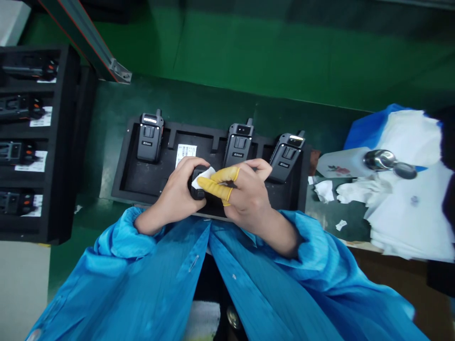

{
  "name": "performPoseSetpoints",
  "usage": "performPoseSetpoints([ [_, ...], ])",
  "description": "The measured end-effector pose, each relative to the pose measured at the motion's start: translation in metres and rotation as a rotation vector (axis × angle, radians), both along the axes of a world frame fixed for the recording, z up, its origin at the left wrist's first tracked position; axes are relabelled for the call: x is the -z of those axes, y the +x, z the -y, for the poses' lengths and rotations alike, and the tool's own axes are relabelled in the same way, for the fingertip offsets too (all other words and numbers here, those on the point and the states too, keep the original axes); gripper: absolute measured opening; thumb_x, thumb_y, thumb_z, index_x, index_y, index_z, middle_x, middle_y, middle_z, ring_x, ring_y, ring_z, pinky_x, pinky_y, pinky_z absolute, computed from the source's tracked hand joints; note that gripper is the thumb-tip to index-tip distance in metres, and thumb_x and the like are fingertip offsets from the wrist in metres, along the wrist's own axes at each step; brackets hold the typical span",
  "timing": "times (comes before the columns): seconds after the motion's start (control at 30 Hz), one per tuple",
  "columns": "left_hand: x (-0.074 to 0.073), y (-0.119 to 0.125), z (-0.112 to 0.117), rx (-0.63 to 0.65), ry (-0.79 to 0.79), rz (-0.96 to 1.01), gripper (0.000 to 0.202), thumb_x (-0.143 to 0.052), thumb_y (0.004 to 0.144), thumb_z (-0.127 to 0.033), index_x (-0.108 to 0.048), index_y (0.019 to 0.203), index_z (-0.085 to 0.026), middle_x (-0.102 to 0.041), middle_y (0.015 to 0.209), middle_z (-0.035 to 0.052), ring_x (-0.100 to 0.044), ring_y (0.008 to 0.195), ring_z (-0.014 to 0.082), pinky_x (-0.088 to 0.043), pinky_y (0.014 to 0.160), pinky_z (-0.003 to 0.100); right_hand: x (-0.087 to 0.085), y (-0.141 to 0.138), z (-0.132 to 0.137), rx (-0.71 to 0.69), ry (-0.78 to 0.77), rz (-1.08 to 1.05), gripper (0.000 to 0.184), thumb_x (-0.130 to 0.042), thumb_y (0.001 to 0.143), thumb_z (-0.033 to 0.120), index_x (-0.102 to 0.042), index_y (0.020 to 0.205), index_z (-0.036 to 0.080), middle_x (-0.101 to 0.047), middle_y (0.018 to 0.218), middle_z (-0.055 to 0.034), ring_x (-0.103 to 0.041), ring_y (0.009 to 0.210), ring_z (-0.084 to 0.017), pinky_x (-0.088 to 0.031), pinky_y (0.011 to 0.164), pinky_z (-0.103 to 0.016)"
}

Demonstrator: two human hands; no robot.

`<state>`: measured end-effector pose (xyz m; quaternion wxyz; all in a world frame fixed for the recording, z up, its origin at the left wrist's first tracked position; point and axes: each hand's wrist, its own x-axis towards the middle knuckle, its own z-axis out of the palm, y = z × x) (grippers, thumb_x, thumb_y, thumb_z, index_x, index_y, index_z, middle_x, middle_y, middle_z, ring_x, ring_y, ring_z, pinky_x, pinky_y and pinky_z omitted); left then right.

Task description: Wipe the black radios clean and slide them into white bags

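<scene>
Gripped in my left hand [180,190] is a black walkie-talkie [197,193], seen end-on and largely hidden by the fingers. My right hand [249,192], with yellow finger cots on two fingers, pinches a small white wiping cloth [204,178] against the device. Below both hands lies a black foam tray [131,182]. In its slots rest three more walkie-talkies marked "Riton": one at the left [150,137], one near the middle [239,143] and one at the right [286,157]. A white barcode label [185,152] shows in the tray just beyond my left hand.
At the left, another black tray [64,142] holds several devices with labels. To the right stand a clear bottle [343,163], crumpled white scraps [366,190] and a stack of white cloths [415,208] beside a blue bag [368,129]. A metal post [88,42] rises at the upper left.
</scene>
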<state>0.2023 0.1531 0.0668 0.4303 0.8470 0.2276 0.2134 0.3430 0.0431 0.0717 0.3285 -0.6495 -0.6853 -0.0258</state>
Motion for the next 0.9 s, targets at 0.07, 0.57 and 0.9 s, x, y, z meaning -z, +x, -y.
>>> performPoseSetpoints([
  [0.07, 0.000, 0.000, 0.001, 0.003, -0.001, 0.007, 0.054, -0.057, 0.058, -0.004, -0.050, 0.108, -0.023, -0.060, 0.109, 0.0031, -0.059, 0.106, 0.0214, -0.049, 0.093, 0.036, 0.001, 0.001, 0.002, -0.001, 0.011, -0.018, 0.051, -0.043, 0.083, 0.006, -0.071, 0.105, 0.042, -0.068, 0.090, 0.0051, -0.049, 0.084, -0.014, -0.026, 0.088, -0.042],
  [0.57, -0.004, -0.001, 0.000, -0.001, -0.004, -0.009, 0.054, -0.056, 0.058, -0.003, -0.050, 0.108, -0.022, -0.058, 0.107, 0.0020, -0.059, 0.102, 0.0192, -0.050, 0.088, 0.033, 0.003, 0.011, -0.003, 0.151, 0.159, 0.029, 0.035, -0.050, 0.085, 0.012, -0.068, 0.105, 0.035, -0.064, 0.087, 0.0032, -0.052, 0.080, -0.013, -0.029, 0.082, -0.038],
  [0.9, 0.000, -0.001, 0.001, -0.004, -0.017, 0.036, 0.053, -0.059, 0.059, -0.004, -0.051, 0.108, -0.022, -0.060, 0.107, 0.0027, -0.059, 0.103, 0.0203, -0.050, 0.090, 0.035, -0.002, -0.003, -0.006, 0.024, 0.112, 0.099, 0.040, -0.043, 0.090, 0.010, -0.071, 0.099, 0.036, -0.064, 0.077, 0.0053, -0.050, 0.085, -0.012, -0.024, 0.091, -0.039],
])
